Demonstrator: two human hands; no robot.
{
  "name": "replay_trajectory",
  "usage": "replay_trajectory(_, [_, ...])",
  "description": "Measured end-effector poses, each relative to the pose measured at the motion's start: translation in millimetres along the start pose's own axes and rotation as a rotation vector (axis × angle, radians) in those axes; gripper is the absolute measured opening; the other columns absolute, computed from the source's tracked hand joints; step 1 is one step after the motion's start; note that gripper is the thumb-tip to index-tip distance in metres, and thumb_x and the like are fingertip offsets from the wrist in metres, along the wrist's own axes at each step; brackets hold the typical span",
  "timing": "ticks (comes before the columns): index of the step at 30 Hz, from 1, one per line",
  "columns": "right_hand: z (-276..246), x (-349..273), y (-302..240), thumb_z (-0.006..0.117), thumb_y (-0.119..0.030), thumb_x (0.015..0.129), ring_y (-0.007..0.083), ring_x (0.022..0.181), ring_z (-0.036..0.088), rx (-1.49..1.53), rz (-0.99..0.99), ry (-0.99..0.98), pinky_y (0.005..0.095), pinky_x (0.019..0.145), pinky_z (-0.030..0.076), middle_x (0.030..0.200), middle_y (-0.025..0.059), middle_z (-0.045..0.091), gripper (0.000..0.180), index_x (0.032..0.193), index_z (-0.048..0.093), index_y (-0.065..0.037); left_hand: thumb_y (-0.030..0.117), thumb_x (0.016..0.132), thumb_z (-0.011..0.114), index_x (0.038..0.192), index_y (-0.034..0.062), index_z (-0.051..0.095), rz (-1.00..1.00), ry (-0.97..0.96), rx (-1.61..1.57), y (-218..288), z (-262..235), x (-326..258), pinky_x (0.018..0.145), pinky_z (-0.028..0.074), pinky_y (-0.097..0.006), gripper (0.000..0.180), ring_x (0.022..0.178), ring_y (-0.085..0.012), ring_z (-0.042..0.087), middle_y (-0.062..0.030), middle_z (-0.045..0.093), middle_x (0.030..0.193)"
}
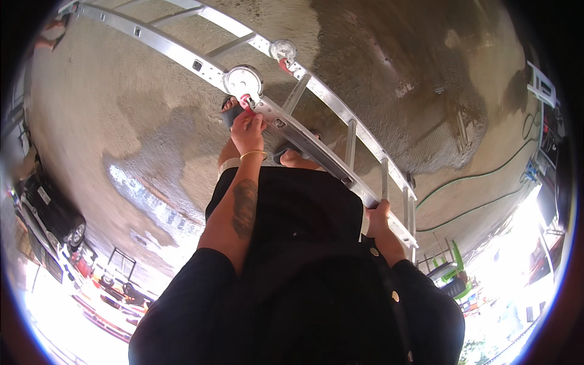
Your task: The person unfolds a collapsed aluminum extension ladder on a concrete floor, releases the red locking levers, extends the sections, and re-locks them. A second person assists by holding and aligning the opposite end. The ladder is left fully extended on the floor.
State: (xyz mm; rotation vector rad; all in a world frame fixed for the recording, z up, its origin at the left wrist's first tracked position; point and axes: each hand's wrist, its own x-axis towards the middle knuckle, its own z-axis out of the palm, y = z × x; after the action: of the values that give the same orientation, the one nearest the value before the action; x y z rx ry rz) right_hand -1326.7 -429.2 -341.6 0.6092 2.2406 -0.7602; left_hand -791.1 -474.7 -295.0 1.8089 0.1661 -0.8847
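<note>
Steady the aluminium folding ladder (304, 136), slanting from upper left to lower right of frame, with right hand (381, 220) wrapped on its edge; press red hinge latch (246, 102) squarely with left hand (248, 132), fingers drawn narrow, exact hold unclear

A ladder (304, 140) crosses before the person (292, 243), left hand (248, 129) at its near hinge (243, 81), right hand (380, 216) farther right along it; a car (52, 210) stands far left, a hose (468, 177) lies right
</note>
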Motion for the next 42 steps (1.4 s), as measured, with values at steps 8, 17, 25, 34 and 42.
replay_trajectory(8, [-6, 13, -2, 0.056, -0.025, 0.093, 0.0285, 0.113, 0.062, 0.009, 0.018, -0.063, 0.0514, 0.094, 0.055, 0.126, 0.0096, 0.060, 0.037, 0.128, 0.052, -0.011, 0.003, 0.086, 0.078, 0.117, -0.0052, 0.062, 0.083, -0.233, 0.103, 2, -26, 15, 0.080, 0.059, -0.028, 0.036, 0.091, -0.0156, 0.071, -0.0099, 0.071, 0.102])
replay_trajectory(17, [-3, 6, 0, 0.058, -0.029, 0.094, 0.0312, 0.116, 0.061, 0.009, 0.026, -0.082, 0.0562, 0.100, 0.053, 0.128, 0.0109, 0.058, 0.043, 0.132, 0.049, -0.012, 0.009, 0.087, 0.077, 0.115, -0.0040, 0.064, 0.114, -0.174, 0.363, 10, -20, 10, 0.080, 0.059, -0.030, 0.034, 0.095, -0.0163, 0.073, -0.0125, 0.074, 0.104])
replay_trajectory(25, [3, -24, 9, 0.058, -0.032, 0.099, 0.0346, 0.125, 0.060, 0.155, 0.037, -0.206, 0.0523, 0.104, 0.052, 0.140, 0.0166, 0.056, 0.054, 0.144, 0.043, -0.006, 0.017, 0.093, 0.072, 0.118, 0.0056, 0.071, 0.944, -0.283, 0.855, 83, -47, -54, 0.089, 0.058, -0.043, 0.027, 0.102, -0.0338, 0.073, -0.0144, 0.075, 0.109])
replay_trajectory(34, [-10, -26, 14, 0.067, -0.041, 0.095, 0.0355, 0.124, 0.058, 0.277, 0.075, -0.250, 0.0615, 0.103, 0.048, 0.134, 0.0123, 0.059, 0.052, 0.136, 0.051, -0.013, 0.035, 0.069, 0.091, 0.139, 0.0056, 0.048, 1.091, -1.436, 1.536, -11, 134, -117, 0.091, 0.057, -0.045, 0.087, 0.110, -0.0353, 0.070, -0.0147, 0.060, 0.137])
replay_trajectory(42, [-89, 24, -5, 0.073, -0.061, 0.084, 0.0361, 0.137, 0.043, 0.608, 0.051, -0.346, 0.0566, 0.110, 0.042, 0.154, 0.0174, 0.036, 0.100, 0.155, 0.026, -0.009, 0.033, 0.063, 0.093, 0.126, 0.0008, 0.050, 0.776, -1.366, 1.838, -63, 140, -135, 0.086, 0.060, -0.046, 0.083, 0.105, -0.0358, 0.071, -0.0185, 0.062, 0.126])
